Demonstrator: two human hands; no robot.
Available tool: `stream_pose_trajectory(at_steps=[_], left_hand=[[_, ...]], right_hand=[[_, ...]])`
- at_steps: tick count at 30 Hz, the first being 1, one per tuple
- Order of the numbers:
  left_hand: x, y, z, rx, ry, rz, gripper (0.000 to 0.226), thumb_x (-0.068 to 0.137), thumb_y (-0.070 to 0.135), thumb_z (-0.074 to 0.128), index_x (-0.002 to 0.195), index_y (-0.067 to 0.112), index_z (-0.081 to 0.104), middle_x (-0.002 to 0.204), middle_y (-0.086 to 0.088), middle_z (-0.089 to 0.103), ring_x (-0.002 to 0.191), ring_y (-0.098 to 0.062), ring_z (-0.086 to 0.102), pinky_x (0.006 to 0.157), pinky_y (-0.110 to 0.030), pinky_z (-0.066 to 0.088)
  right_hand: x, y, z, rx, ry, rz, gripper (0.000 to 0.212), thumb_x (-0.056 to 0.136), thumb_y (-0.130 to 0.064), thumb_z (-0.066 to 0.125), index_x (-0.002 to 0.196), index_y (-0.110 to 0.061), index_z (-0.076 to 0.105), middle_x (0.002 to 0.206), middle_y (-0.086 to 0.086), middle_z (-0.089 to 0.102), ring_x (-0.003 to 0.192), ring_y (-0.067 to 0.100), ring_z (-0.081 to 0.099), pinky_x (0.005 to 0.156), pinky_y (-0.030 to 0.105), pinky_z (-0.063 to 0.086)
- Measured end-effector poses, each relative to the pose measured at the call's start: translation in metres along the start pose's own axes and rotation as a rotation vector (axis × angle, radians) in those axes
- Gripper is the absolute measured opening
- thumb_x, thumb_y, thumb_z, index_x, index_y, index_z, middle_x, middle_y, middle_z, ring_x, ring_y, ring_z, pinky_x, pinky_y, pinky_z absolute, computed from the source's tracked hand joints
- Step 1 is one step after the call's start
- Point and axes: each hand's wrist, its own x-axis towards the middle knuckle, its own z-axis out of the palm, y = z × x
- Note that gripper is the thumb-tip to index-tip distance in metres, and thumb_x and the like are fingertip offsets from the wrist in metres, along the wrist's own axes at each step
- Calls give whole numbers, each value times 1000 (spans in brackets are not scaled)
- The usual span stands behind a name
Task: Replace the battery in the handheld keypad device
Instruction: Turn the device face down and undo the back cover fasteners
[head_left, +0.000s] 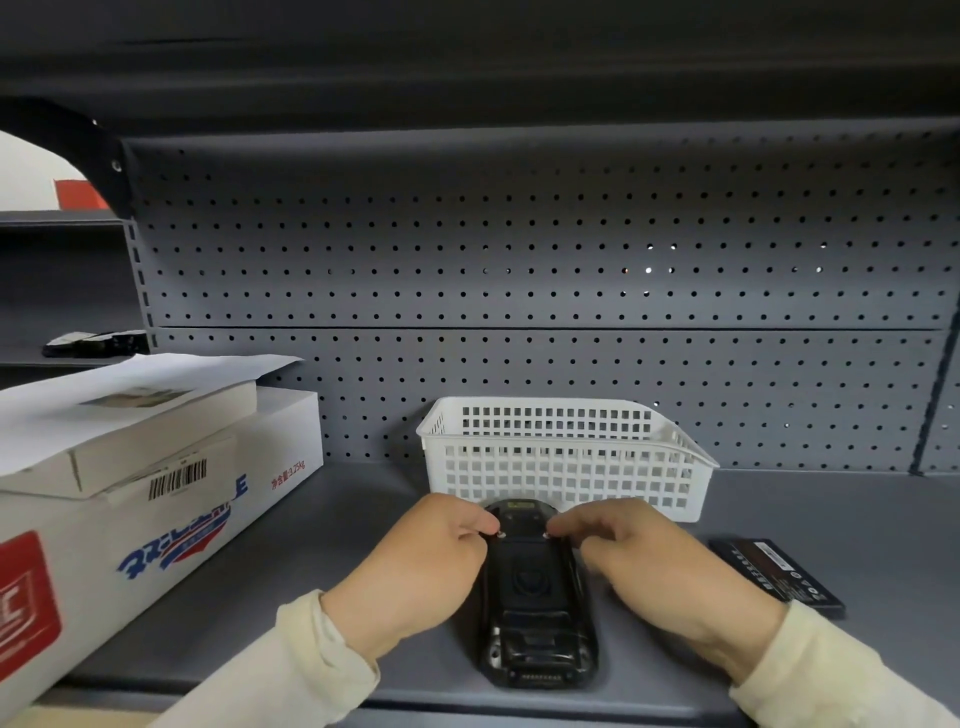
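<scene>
Head view: handheld keypad device (535, 597) lies face down on the grey shelf (363, 519), just before the white basket (566, 457). Left hand (421, 566) and right hand (654, 566) pinch narrowly at its two upper latches. Uneven release risks jamming the cover. Loose battery (774, 577) sits near the right sleeve; a sweep could knock it off.

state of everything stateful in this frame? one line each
handheld device: face down on shelf, back cover on
left hand: fingertips at the device's upper left latch
right hand: fingertips at the upper right latch
loose battery: flat on shelf, right of the device, untouched
white basket: upright, looks empty
cardboard box: top flap open
</scene>
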Motion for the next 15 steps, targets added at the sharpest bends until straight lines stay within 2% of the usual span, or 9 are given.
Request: stream_pose_trajectory(at_steps=[3,7,13,15], left_hand=[[-1,-3,-2,26,-11,33,35,88,11,42,113,26,62,105,14,61,95,3,56,66,1,35],[-2,-3,-7,57,-49,74,35,88,13,43,115,26,61,107,15,60,105,2,54,76,-2,34],[-4,1,-9,132,-80,126,37,88,16,43,120,26,57,106,18,58,110,2,52,78,0,31],[-5,2,-10,144,-91,134,36,87,17,43,118,27,59,95,21,61,106,1,56,78,-4,37]], right_hand=[[2,-1,0,-89,-24,-68,36,84,-5,43,106,-29,60,109,-4,63,97,10,59,84,19,45],[5,-3,2,-265,-35,-155,38,89,-18,40,121,-33,54,103,-12,45,95,5,50,73,4,33],[-2,-6,8,-353,-23,-199,43,91,-20,32,130,-30,48,108,-9,40,94,3,43,72,-5,29],[-1,-9,8,-353,-24,-187,40,91,-20,33,126,-29,51,106,-8,39,93,5,43,71,-3,30]])
